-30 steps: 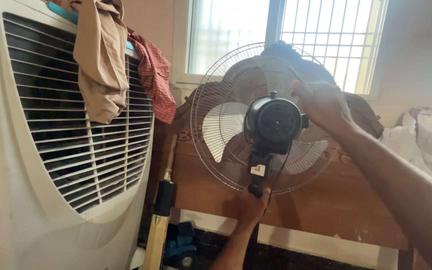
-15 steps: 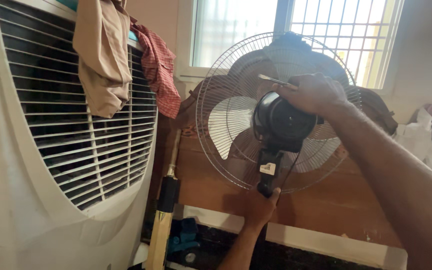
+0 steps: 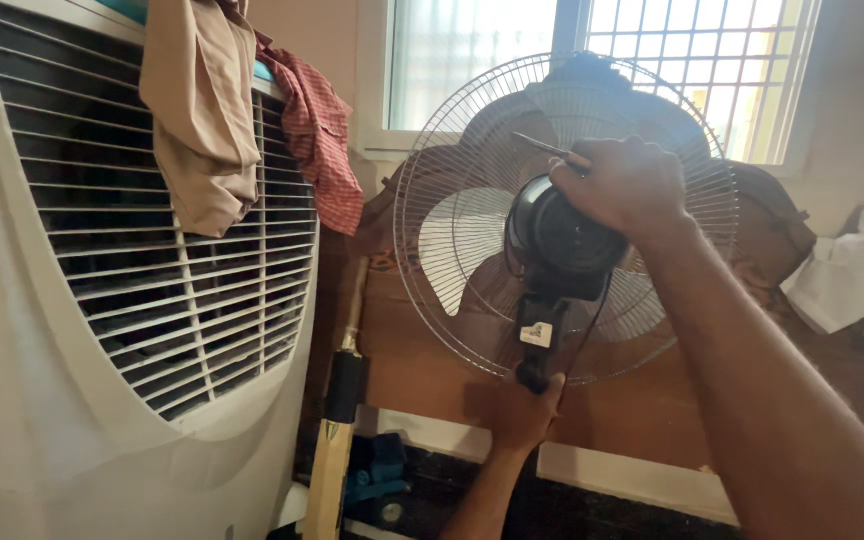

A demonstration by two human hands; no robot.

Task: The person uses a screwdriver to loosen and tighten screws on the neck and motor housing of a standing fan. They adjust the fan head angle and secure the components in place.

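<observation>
Standing biggest in frame: one white air cooler (image 3: 102, 300) on the left, two garments hung over its top, a tan one (image 3: 197, 110) and a red checked one (image 3: 317, 135). Behind, one barred window (image 3: 592, 70) and one brown wooden panel (image 3: 432, 370). One fan (image 3: 562, 215) sits centre, seen from the back: wire cage, pale blades, black motor housing (image 3: 562, 240), short black neck (image 3: 542, 340) below it. Change vs a second ago: fan now fills more of the view and sits further right, so the head has moved in closer; right hand (image 3: 627, 185) has shifted from the cage rim, upper right, onto the top of the motor housing. Right hand is now curled over the housing, fingers pressed together, pinching a thin dark rod-like thing (image 3: 542, 147) that pokes out left; can't tell what it is. Left hand (image 3: 524, 410) is unchanged, closed round the bottom of the neck from below, bearing the fan. My read: grip has gone from steadying the cage to working at the motor end. Smaller stuff: one bat (image 3: 337, 440) leaning between cooler and panel, one white cloth heap (image 3: 852, 280) far right, blue items (image 3: 372, 470) on the floor, count unclear.
</observation>
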